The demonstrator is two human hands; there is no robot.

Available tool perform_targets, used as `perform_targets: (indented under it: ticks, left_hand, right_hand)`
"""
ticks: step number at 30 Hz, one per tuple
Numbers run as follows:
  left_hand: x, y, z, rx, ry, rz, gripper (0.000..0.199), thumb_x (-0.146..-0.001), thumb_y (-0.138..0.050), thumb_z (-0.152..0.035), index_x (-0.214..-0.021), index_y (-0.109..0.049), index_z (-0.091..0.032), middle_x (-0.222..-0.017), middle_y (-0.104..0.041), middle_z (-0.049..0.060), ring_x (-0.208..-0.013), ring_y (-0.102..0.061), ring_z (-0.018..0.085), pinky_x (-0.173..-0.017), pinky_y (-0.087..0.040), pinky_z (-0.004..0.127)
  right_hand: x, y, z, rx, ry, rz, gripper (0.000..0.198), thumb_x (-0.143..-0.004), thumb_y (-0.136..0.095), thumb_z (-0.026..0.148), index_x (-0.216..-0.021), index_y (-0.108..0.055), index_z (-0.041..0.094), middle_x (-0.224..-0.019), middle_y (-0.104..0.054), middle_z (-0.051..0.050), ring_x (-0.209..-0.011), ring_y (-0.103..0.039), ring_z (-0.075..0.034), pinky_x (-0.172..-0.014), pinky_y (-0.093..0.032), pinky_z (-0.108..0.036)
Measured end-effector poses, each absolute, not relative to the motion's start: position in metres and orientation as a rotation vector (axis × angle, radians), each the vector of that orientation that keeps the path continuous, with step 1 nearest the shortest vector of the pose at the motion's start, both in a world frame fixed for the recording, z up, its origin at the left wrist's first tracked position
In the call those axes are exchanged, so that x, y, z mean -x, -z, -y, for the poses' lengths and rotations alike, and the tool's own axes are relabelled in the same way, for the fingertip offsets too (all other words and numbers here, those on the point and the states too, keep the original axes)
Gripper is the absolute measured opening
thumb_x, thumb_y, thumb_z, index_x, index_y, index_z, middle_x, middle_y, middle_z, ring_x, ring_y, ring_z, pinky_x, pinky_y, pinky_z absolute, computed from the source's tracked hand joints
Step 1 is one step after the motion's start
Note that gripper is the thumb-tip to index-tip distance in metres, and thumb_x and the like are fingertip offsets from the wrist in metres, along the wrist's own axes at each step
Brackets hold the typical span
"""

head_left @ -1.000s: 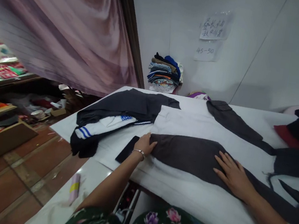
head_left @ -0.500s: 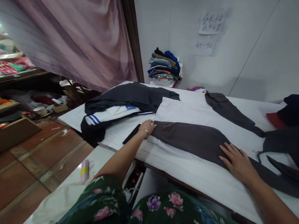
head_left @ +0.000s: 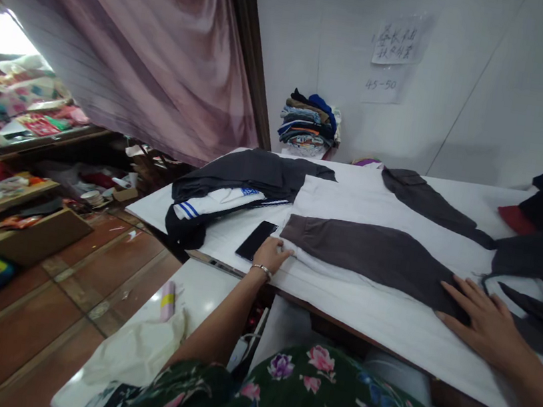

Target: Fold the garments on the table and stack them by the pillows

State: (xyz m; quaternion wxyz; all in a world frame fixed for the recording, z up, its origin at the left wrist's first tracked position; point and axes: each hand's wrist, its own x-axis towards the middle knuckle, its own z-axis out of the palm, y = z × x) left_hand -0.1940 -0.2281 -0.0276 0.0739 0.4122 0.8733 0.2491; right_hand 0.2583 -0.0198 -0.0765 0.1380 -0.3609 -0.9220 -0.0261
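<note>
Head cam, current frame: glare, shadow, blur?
Head view: light patch at upper left is blown out; head view: top right corner goes black, with a faint shadow on the wall; head view: clutter at left looks soft, while the left hand and right hand have readable outlines.
</note>
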Motion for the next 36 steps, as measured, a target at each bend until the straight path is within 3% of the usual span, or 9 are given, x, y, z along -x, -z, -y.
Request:
perform_targets:
  ticks: [3,6,12,23,27,31,36]
  left_hand:
    - [0.199,0.025,0.217,-1.198,-0.87,-2.605,0.01,-0.081,-0.06,-0.029,-0.084,-0.059,-0.019,-0.083,-0.064,0.001,-0.076,-0.061,0.014,-0.073,-0.044,0.024]
    - [0.21,0.011,0.215,-1.201,-0.97,-2.586,0.011,-0.09,-0.047,-0.029,-0.092,-0.055,-0.021,-0.067,-0.061,-0.003,-0.069,-0.062,0.014,-0.07,-0.045,0.024]
    - [0.225,0.0,0.231,-1.268,-0.447,-2.758,0.011,-0.089,-0.047,-0.023,-0.096,-0.055,-0.024,-0.083,-0.068,0.005,-0.084,-0.065,0.022,-0.073,-0.043,0.03]
    - [0.221,0.004,0.231,-1.217,-0.296,-2.831,0.031,-0.085,-0.044,-0.02,-0.114,-0.055,-0.023,-0.101,-0.068,0.012,-0.097,-0.063,0.027,-0.078,-0.046,0.036]
    - [0.213,-0.005,0.226,-1.486,-0.533,-2.911,0.035,-0.081,-0.043,-0.011,-0.111,-0.059,-0.02,-0.111,-0.063,0.01,-0.109,-0.056,0.025,-0.092,-0.043,0.035]
    - [0.202,-0.009,0.203,-1.901,-0.691,-2.655,0.029,-0.087,-0.043,-0.023,-0.111,-0.06,-0.021,-0.121,-0.06,0.009,-0.117,-0.051,0.022,-0.103,-0.037,0.033]
    - [0.199,0.009,0.172,-1.92,-0.254,-2.531,0.045,-0.089,-0.047,-0.037,-0.131,-0.049,-0.021,-0.146,-0.041,0.01,-0.135,-0.034,0.026,-0.108,-0.031,0.041]
  right_hand:
    - [-0.271,0.084,0.011,1.023,0.061,2.671,0.064,-0.081,-0.038,0.055,-0.134,-0.049,0.021,-0.143,-0.044,-0.013,-0.134,-0.036,-0.033,-0.105,-0.031,-0.056]
    - [-0.277,0.087,0.005,0.948,0.015,2.663,0.058,-0.079,-0.039,0.04,-0.131,-0.052,0.018,-0.139,-0.049,-0.014,-0.13,-0.043,-0.031,-0.104,-0.036,-0.05]
    - [-0.283,0.087,0.005,0.887,-0.106,2.696,0.06,-0.07,-0.043,0.026,-0.128,-0.055,0.027,-0.14,-0.049,-0.006,-0.132,-0.041,-0.028,-0.107,-0.035,-0.049]
    - [-0.287,0.095,0.008,0.874,-0.053,2.67,0.059,-0.071,-0.042,0.027,-0.129,-0.054,0.031,-0.14,-0.049,-0.005,-0.131,-0.041,-0.027,-0.106,-0.034,-0.052]
    - [-0.283,0.08,0.018,1.01,-0.154,2.658,0.057,-0.078,-0.042,0.038,-0.133,-0.051,0.028,-0.145,-0.042,-0.006,-0.136,-0.031,-0.03,-0.111,-0.024,-0.054]
    - [-0.281,0.058,0.027,1.16,-0.241,2.602,0.059,-0.086,-0.041,0.051,-0.139,-0.044,0.027,-0.149,-0.036,-0.006,-0.139,-0.026,-0.029,-0.114,-0.018,-0.052]
    - [-0.29,0.06,0.024,1.433,-0.157,2.448,0.058,-0.087,-0.036,0.057,-0.13,-0.055,0.022,-0.14,-0.049,-0.01,-0.133,-0.038,-0.031,-0.109,-0.029,-0.054]
